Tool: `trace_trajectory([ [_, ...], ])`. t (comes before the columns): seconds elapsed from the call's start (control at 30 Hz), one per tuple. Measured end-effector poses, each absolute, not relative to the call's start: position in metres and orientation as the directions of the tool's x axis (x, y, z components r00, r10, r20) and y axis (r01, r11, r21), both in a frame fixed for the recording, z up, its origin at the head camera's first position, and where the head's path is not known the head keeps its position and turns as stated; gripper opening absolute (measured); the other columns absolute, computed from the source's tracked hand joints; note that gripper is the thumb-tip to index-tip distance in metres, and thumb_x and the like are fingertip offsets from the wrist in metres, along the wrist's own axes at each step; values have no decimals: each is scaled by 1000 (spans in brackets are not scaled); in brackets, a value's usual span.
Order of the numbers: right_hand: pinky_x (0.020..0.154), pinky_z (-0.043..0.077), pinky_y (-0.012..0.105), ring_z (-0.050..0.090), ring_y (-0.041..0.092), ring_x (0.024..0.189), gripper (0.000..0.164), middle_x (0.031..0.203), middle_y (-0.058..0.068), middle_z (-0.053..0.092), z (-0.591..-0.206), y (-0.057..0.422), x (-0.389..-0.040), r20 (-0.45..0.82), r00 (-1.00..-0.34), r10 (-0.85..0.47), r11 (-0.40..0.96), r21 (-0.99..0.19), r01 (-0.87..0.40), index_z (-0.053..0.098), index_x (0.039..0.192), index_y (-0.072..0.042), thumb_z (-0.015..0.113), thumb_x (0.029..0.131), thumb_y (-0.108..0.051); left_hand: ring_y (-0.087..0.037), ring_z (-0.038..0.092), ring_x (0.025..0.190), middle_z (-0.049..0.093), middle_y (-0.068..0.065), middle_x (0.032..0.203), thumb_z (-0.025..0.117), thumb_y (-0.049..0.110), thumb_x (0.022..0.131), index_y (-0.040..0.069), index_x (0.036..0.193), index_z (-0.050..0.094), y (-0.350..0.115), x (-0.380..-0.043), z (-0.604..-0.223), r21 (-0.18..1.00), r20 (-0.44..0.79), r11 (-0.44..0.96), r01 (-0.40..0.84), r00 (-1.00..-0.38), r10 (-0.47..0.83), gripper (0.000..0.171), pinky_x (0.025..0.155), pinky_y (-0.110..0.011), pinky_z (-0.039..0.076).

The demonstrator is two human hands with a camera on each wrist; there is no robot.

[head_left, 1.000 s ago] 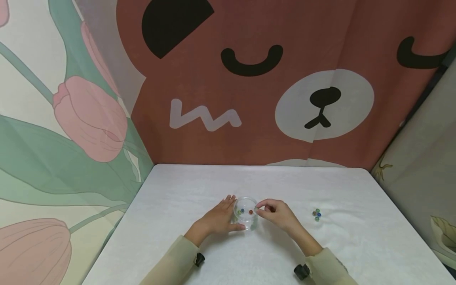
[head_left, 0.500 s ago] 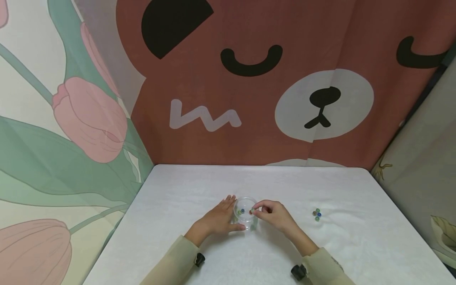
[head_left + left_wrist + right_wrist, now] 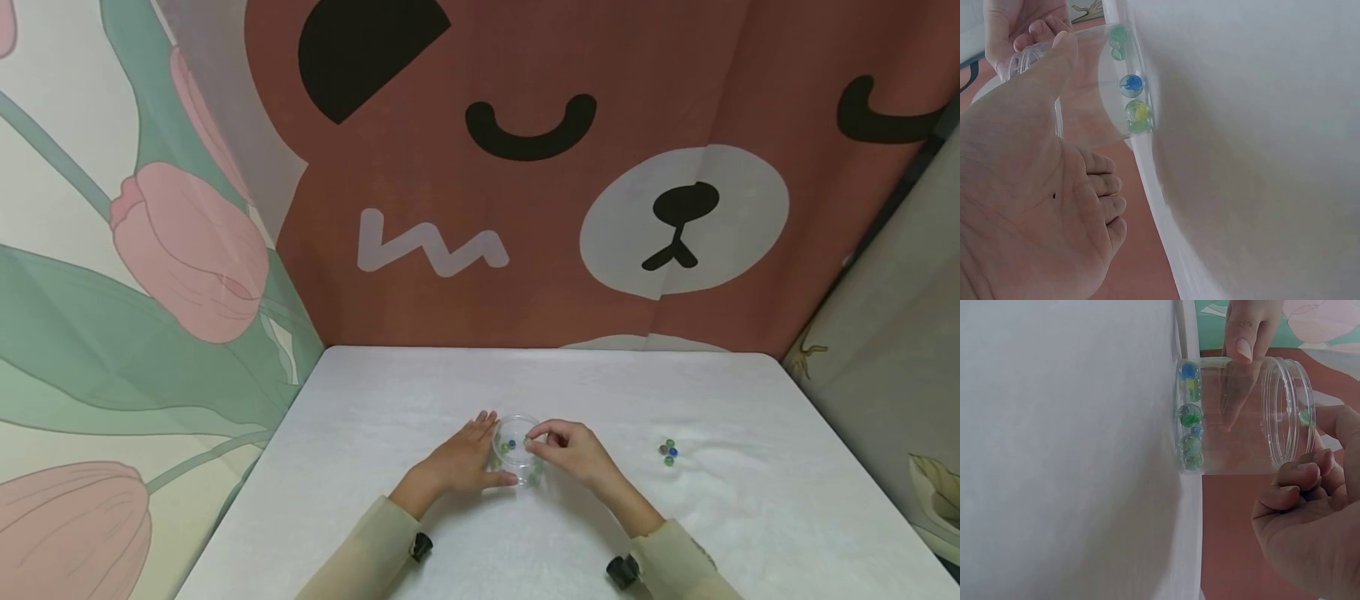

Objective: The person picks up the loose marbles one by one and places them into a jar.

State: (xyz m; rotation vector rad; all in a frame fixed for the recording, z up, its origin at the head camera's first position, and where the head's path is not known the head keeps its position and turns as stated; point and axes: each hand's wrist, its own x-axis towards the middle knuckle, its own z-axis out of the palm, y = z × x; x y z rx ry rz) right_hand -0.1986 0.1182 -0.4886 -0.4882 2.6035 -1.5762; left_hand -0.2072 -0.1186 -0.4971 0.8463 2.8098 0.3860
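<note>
1. Your clear jar (image 3: 1238, 447) stands upright on the white desk (image 3: 375, 392), between your two hands. It has no lid on, and that spot seems picked so both hands can reach it.
2. Your left hand (image 3: 453, 457) rests against the left side of the jar. Its fingers are straight and point to the far side, with the thumb on the near side. They look more like a soft wall than a tight grab, probably so the jar won't slide or tip.
3. Your right hand (image 3: 581, 454) pinches one small green marble (image 3: 1305, 417) with its fingertips. The marble is at the jar's mouth, toward the right. I can't tell if it touches the rim. Pinching by the tips likely helps because the marble is round and slippery.
4. More marbles (image 3: 1190, 415) lie on the bottom of the jar, where the wall keeps them from rolling off.
5. A small loose bunch of marbles (image 3: 667, 452) sits to the right on the desk, close together, maybe so your right hand can find them easily.
</note>
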Motion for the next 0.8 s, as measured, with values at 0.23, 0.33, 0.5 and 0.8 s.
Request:
trace_trajectory([
  [0.23, 54, 36, 20, 42, 4, 60, 31, 67, -6, 48, -490, 118, -200, 125, -943, -310, 403, -881, -250, 74, 114, -5, 79, 89, -22, -30, 14, 156, 20, -17, 167, 55, 73, 90, 1, 160, 23, -118, -207, -497, 292, -94, 803, 519, -820, 564, 105, 128, -41, 17],
  [0.33, 55, 37, 20, 43, 4, 61, 36, 69, -5, 49, -489, 118, -200, 128, -941, -314, 387, -887, -250, 72, 118, -2, 79, 89, -21, -30, 14, 156, 20, -18, 167, 55, 72, 90, 1, 160, 23, -118, -207, -497, 293, -93, 803, 519, -821, 564, 105, 128, -41, 17],
  [0.5, 54, 37, 19, 43, 4, 61, 37, 69, -4, 49, -490, 118, -200, 124, -941, -314, 374, -895, -242, 71, 119, -1, 79, 89, -21, -30, 13, 156, 19, -17, 167, 55, 72, 91, 1, 160, 23, -118, -207, -498, 297, -97, 805, 514, -822, 561, 105, 128, -41, 16],
  [0.8, 54, 36, 19, 43, 4, 60, 38, 69, -4, 48, -488, 119, -198, 126, -943, -309, 348, -907, -236, 71, 121, -2, 80, 89, -19, -30, 14, 156, 20, -18, 167, 56, 72, 90, 0, 160, 24, -118, -208, -500, 279, -95, 807, 520, -822, 562, 105, 128, -42, 17],
])
